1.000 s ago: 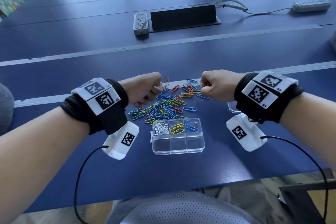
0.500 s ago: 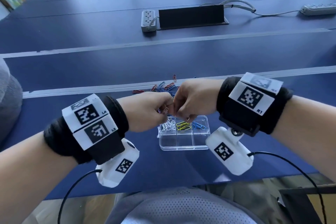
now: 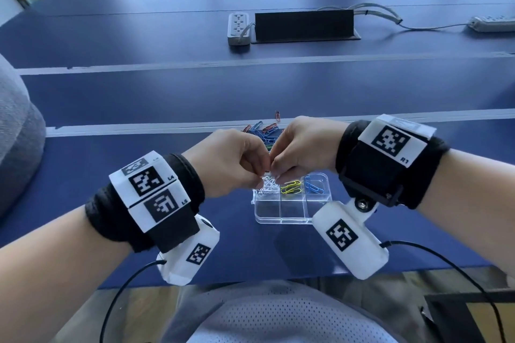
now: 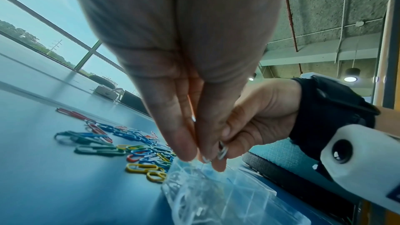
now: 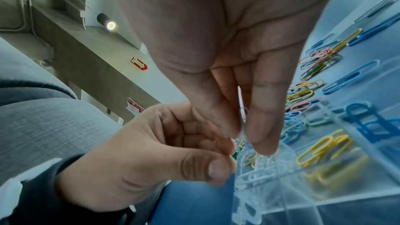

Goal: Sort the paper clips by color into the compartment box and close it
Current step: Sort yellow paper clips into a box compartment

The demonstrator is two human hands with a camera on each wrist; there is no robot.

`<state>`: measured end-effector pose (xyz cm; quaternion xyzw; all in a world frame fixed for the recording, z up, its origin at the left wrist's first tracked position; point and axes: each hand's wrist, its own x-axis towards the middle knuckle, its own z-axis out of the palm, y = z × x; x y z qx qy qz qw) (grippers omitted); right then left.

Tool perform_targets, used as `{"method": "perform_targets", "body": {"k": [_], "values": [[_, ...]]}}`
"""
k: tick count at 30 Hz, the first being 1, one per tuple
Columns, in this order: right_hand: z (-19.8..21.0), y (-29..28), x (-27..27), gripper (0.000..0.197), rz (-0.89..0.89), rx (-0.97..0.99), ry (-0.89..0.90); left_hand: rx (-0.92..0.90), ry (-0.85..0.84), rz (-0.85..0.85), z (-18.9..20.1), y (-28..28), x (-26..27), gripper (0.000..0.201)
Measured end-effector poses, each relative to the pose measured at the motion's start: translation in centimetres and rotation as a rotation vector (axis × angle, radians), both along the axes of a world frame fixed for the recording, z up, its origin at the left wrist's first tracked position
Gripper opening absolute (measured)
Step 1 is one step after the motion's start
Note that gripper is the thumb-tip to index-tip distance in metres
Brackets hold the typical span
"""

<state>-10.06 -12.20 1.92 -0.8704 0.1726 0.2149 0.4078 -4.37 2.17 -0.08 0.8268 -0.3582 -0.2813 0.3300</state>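
Clear plastic forms the compartment box [image 3: 281,213], open on the blue surface [image 3: 139,108] with white clips [image 3: 269,185], yellow clips [image 3: 291,186] and blue clips [image 3: 313,186] in its far row. We hold both hands over the white compartment, fingertips meeting: our left hand [image 3: 231,164] and right hand [image 3: 303,147] each pinch pale clips, too blurred to count. Mixed loose clips [image 4: 112,145] lie just beyond the box.

Dark blue table [image 3: 167,97] carries all. Clear compartment box [image 3: 281,210] directly under both hands, lid open. Loose mixed-colour paper clips [image 3: 264,131] scattered just beyond hands. Well beyond: grey power strip [image 3: 238,29], black cable hatch [image 3: 305,25], second power strip [image 3: 492,23] far right.
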Motion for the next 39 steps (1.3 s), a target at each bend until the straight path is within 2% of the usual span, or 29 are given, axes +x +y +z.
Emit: {"method": "perform_targets", "body": {"k": [6, 11, 14, 16, 19, 23, 29, 33, 39], "values": [[-0.2, 0.3, 0.1, 0.017, -0.026, 0.076, -0.011, 0.018, -0.091, 0.015, -0.2, 0.3, 0.0, 0.023], [-0.1, -0.2, 0.1, 0.039, -0.034, 0.18, -0.006, 0.03, -0.117, -0.005, -0.1, 0.1, 0.4, 0.023], [-0.2, -0.4, -0.2, 0.036, -0.042, 0.221, -0.023, 0.052, -0.143, -0.018, -0.2, 0.0, 0.5, 0.021], [-0.1, -0.7, -0.3, 0.029, -0.049, 0.171, -0.08, 0.071, -0.191, -0.037, -0.3, -0.1, 0.5, 0.015], [0.0, -2.1, 0.0, 0.029, -0.082, 0.091, -0.163, 0.107, -0.283, -0.109, -0.5, -0.3, 0.4, 0.006], [-0.1, -4.3, 0.4, 0.026, -0.113, -0.014, -0.182, 0.168, -0.375, -0.225, -0.8, -0.5, 0.3, 0.005], [-0.8, -5.5, 0.7, 0.023, -0.006, -0.238, -0.112, 0.12, -0.359, -0.082, 0.0, 0.0, 1.8, 0.004], [-0.7, -4.7, 1.9, 0.015, 0.087, -0.478, -0.145, 0.241, -0.414, -0.059, -0.1, -0.6, 2.9, 0.004], [-1.4, -3.9, 3.2, 0.014, 0.223, -0.587, -0.117, 0.402, -0.432, -0.112, -0.5, -1.4, 2.9, 0.009]]}}
